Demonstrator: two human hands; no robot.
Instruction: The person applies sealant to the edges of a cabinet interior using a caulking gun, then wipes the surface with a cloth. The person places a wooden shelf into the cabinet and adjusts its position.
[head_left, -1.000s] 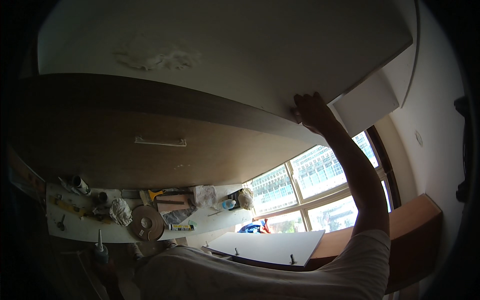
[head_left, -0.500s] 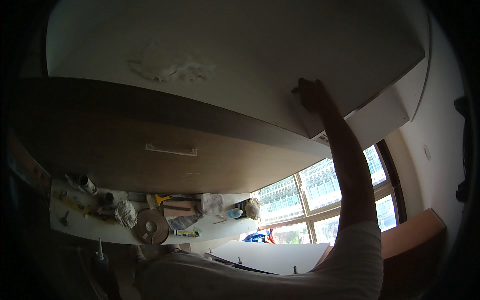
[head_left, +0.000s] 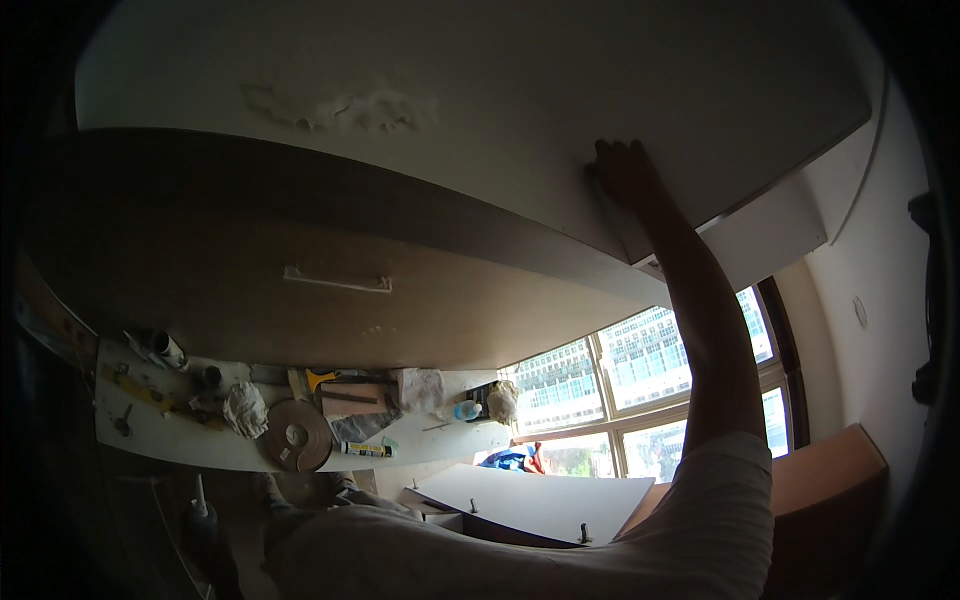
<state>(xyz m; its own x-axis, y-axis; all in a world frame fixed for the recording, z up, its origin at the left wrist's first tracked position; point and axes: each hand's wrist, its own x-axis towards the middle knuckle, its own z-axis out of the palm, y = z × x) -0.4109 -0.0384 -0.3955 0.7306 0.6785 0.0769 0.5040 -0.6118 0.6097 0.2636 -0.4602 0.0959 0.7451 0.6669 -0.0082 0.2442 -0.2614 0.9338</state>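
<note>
The right arm (head_left: pixel 708 320) is raised and stretched well forward, bent only slightly at the elbow, with the upper arm covered by a pale sleeve (head_left: pixel 725 480). The window (head_left: pixel 645 375) is crossed by the forearm, which is slanted up and a little leftward. The right hand (head_left: pixel 625 178) is set against the white board (head_left: pixel 480 120), near its lower edge, with the knuckles bent and the fingers curled toward the surface. Whether anything is pinched under those fingers cannot be told, as the hand is seen in shadow.

The left hand (head_left: pixel 218 562) is held low at the lower left, beside the body, and is mostly lost in the dark. A tube (head_left: pixel 203 522) appears to be clasped in it, with the pale nozzle (head_left: pixel 200 490) pointed upward.

The white board is spread across the top of the view, above a brown panel (head_left: pixel 220 265). Well to the left of the right hand, the board is marked by an uneven pale patch (head_left: pixel 345 108). Below the brown panel, a brown roll (head_left: pixel 298 462) and a crumpled cloth (head_left: pixel 245 410) are laid side by side on a pale table (head_left: pixel 180 447).
</note>
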